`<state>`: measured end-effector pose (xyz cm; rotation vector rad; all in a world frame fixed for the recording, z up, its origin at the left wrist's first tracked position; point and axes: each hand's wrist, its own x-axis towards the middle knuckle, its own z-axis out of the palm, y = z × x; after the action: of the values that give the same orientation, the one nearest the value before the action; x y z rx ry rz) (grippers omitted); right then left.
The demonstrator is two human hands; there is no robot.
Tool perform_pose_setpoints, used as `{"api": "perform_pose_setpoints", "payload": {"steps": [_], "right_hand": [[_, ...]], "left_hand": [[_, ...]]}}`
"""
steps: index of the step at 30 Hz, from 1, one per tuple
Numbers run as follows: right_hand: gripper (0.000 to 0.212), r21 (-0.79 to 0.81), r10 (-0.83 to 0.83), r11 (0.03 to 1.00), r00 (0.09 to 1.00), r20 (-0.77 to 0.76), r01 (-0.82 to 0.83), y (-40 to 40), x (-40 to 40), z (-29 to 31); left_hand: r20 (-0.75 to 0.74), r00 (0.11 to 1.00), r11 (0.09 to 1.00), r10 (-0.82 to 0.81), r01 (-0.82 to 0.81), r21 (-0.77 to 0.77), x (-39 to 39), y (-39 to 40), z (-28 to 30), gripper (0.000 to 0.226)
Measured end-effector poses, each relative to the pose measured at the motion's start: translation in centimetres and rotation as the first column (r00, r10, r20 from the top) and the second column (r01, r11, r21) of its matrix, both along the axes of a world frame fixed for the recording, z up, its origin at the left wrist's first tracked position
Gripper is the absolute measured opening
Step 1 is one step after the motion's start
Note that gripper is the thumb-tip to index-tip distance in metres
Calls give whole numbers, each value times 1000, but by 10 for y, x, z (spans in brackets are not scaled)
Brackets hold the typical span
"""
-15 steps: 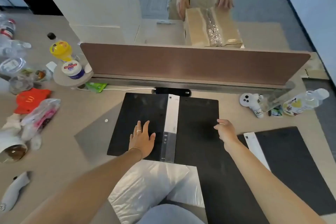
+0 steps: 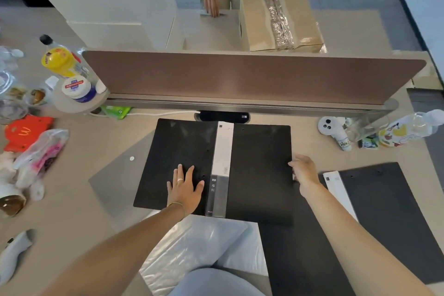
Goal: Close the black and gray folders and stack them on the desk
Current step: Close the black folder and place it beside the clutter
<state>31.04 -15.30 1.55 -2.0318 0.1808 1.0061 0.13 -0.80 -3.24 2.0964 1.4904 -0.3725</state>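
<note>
Black folder (image 2: 259, 170) lies open flat mid-desk (image 2: 108, 199), left hand (image 2: 185, 187) pressing its left cover with fingers spread, right hand (image 2: 304, 173) fingers curled on the right cover's edge; best lift that edge and swing it over the spine, left hand pinning.

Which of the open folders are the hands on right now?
The center folder, white spine upward: left hand flat on its left cover, right hand at its right edge. The other folder lies untouched to the right.
</note>
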Motion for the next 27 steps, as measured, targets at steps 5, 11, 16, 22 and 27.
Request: {"api": "perform_pose_setpoints", "payload": {"steps": [5,11,16,22,27], "right_hand": [[26,43,-45,998,998,-39,46,-14,-10,14],[21,171,-147,971,982,-116,166,-33,-36,28],[21,362,-191,888,945,-267,282,-42,-57,58],[22,484,-180,774,874,-451,409,-46,-79,84],[24,517,-206,681,813,-545,519,-46,-91,92]], "left_hand": [[-2,1000,1000,2,-2,-14,-4,-4,3,65],[94,989,993,113,-108,-53,-9,-15,19,63],[244,916,944,318,-283,-170,-14,-25,44,62],[448,806,920,386,-297,-257,-20,-31,100,54],[472,823,948,318,-258,-188,-24,-34,144,49]]}}
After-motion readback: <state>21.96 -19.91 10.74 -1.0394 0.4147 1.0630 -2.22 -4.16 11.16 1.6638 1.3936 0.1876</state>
